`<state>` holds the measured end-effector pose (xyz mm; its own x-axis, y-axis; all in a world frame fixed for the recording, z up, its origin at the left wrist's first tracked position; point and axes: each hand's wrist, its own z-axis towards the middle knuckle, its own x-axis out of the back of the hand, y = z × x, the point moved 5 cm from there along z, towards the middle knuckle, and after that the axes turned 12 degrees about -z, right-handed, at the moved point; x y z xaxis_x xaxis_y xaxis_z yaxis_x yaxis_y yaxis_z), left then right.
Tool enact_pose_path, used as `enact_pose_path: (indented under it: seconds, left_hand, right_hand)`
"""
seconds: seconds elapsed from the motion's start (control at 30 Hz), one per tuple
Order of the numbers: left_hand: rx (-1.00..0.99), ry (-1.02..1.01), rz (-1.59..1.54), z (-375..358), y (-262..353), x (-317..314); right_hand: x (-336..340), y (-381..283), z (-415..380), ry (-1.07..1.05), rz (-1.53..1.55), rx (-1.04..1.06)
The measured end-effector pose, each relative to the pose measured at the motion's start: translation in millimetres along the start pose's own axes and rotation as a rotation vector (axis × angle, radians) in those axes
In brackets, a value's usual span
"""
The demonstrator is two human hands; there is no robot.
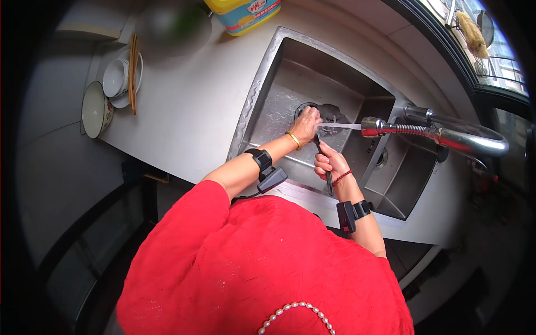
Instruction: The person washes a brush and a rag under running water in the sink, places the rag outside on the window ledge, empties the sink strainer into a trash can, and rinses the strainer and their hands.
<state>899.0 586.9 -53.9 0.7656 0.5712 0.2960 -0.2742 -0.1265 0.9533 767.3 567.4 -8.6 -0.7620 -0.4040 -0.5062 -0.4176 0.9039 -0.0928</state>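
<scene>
My right hand is closed around the black handle of a long utensil in the large sink basin. Curled at the utensil's far end is my left hand, wet and partly blurred. It covers that end, so the utensil's exact kind is hidden. A stream of water from the faucet runs onto the left hand's fingers. Below the hands, the drain and a dark grey patch show on the wet basin floor.
A smaller basin adjoins on the right. On the left counter are stacked white bowls, chopsticks and a larger bowl by the edge. A yellow-and-blue container stands behind the sink. The metal faucet neck reaches in from the right.
</scene>
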Motion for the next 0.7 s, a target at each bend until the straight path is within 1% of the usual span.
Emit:
enact_pose_path:
  seconds: [0.03, 0.07, 0.1, 0.17, 0.23, 0.27, 0.37, 0.4, 0.5, 0.53, 0.63, 0.67, 0.7]
  left_hand:
    - [0.054, 0.059, 0.024, 6, -24, -1]
    - [0.231, 0.066, 0.055, 11, -47, 1]
    - [0.223, 0.148, 0.048, 13, -63, 6]
    - [0.357, 0.126, -0.142, 15, -67, 16]
    - [0.420, 0.121, -0.281, 11, -64, 19]
    - [0.452, 0.121, -0.348, 9, -63, 21]
    - [0.363, -0.017, -0.391, 1, -32, -2]
    - [0.154, -0.038, -0.177, -1, -8, -3]
    - [0.224, 0.052, -0.023, 6, -57, -7]
    - [0.361, 0.027, -0.018, 9, -66, -1]
    - [0.557, 0.049, -0.185, 7, -78, 13]
    - [0.629, 0.041, -0.262, 0, -77, 15]
    - [0.693, 0.031, -0.337, -2, -73, 16]
  right_hand:
    - [-3, 3, -4, -0.070, -0.019, -0.009]
    - [-5, 2, -7, -0.138, -0.047, -0.014]
    - [-19, 0, -20, -0.211, -0.057, -0.014]
    - [-20, -5, -24, -0.191, -0.058, 0.022]
    - [-6, -10, -17, -0.092, -0.058, 0.054]
    - [3, -10, -10, -0.115, -0.027, 0.041]
    - [10, -7, 0, -0.045, -0.042, 0.017]
    - [8, -7, -1, 0.051, -0.050, 0.028]
    - [7, 3, -5, -0.099, -0.088, 0.008]
    - [-1, 2, -11, -0.176, -0.104, 0.017]
    - [-4, -12, -14, -0.133, -0.160, 0.103]
    - [2, -16, -10, -0.067, -0.196, 0.108]
    - [7, -19, -4, -0.045, -0.190, 0.101]
